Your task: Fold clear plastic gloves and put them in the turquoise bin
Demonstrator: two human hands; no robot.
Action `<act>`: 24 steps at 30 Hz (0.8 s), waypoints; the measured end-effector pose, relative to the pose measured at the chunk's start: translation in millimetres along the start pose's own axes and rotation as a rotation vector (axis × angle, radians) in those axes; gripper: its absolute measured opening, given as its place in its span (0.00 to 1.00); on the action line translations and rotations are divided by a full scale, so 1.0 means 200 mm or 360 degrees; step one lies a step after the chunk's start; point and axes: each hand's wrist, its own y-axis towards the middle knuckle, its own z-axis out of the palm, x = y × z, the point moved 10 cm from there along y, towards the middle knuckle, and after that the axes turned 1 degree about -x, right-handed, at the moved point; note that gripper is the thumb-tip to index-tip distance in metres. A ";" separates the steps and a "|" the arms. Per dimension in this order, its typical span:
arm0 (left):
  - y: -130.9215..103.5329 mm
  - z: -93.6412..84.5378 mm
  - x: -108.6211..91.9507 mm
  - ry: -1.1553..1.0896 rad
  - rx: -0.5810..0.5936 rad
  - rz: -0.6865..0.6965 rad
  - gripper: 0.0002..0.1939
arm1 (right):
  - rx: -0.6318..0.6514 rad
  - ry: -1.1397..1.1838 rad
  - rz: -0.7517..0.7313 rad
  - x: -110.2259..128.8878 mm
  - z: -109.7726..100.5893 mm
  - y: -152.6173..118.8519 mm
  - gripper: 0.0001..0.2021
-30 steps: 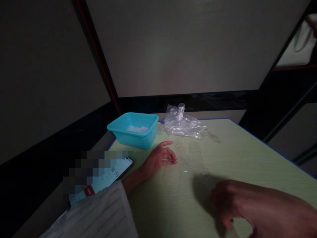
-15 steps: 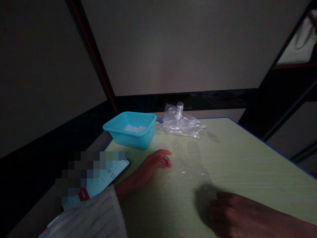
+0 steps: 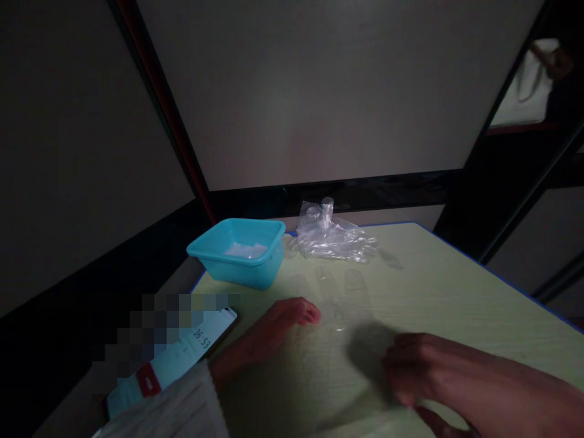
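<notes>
A clear disposable plastic glove (image 3: pixel 356 298) lies flat on the table, its fingers pointing away from me. At its left edge is my left hand (image 3: pixel 292 316), fingers curled together; whether they pinch the film is hidden. My right hand (image 3: pixel 420 371) hovers to the right of the glove's lower part, casting a shadow. Its fingers are bent and the thumb stands apart from them, with nothing visible between. Behind the glove sits a crumpled bundle of clear plastic gloves (image 3: pixel 335 237).
A turquoise plastic basin (image 3: pixel 246 274) with something whitish inside stands at the back left. A phone with a lit timer screen (image 3: pixel 182 353) lies by my left forearm. The pale table (image 3: pixel 438 286) has a blue edge and meets a wall panel behind.
My left fingers have curled in and dropped toward the table. The right hand has risen slightly, its thumb now showing apart. The whole view has shifted a little.
</notes>
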 end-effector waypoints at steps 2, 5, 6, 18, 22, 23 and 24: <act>0.00 -0.01 0.01 -0.0002 0.0008 -0.0024 0.24 | -0.0063 0.0003 0.0011 -0.01 -0.05 0.01 0.10; 0.01 -0.01 0.03 -0.0061 0.0029 -0.0092 0.25 | -0.0096 0.0105 0.0083 -0.08 -0.09 0.03 0.08; 0.02 -0.01 0.04 -0.0081 0.0032 -0.0117 0.26 | -0.0105 0.0179 0.0126 -0.11 -0.09 0.05 0.07; 0.06 -0.03 0.17 -0.0297 0.0033 -0.0233 0.36 | -0.0725 0.1440 0.0394 -0.49 -0.10 0.17 0.13; 0.06 -0.04 0.13 -0.0094 -0.0036 -0.0263 0.22 | -0.0856 0.1418 0.0514 -0.56 -0.12 0.20 0.14; 0.07 -0.04 0.12 -0.0068 -0.0059 -0.0270 0.20 | -0.0868 0.1416 0.0535 -0.58 -0.12 0.21 0.14; 0.07 -0.04 0.12 -0.0064 -0.0089 -0.0272 0.18 | -0.0878 0.1417 0.0550 -0.59 -0.12 0.22 0.14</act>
